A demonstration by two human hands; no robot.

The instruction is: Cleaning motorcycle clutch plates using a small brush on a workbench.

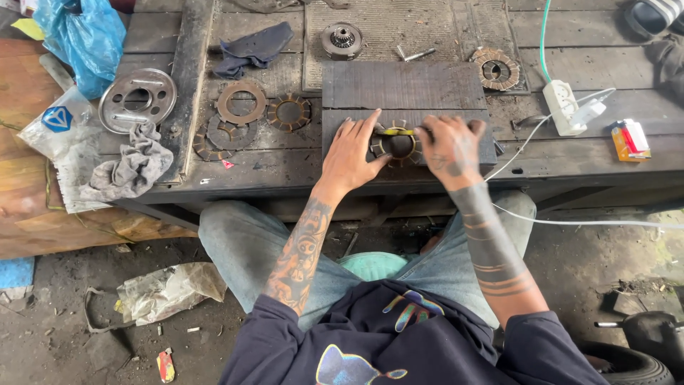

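Note:
A toothed clutch friction ring (396, 147) lies flat on a dark wooden block (406, 96) on the low workbench. My left hand (353, 151) presses on the ring's left side with spread fingers. My right hand (450, 147) is shut on a thin yellow-handled tool (396, 132) that lies across the ring's top edge. Both forearms are tattooed. The lower rim of the ring is partly hidden by my fingers.
Several more rings (242, 103) lie left of the block, with a round metal plate (137, 100) and grey rag (132, 167). Another ring (496, 70), a hub (341, 39), a white power strip (561, 107) with cable and a lighter (630, 139) sit around.

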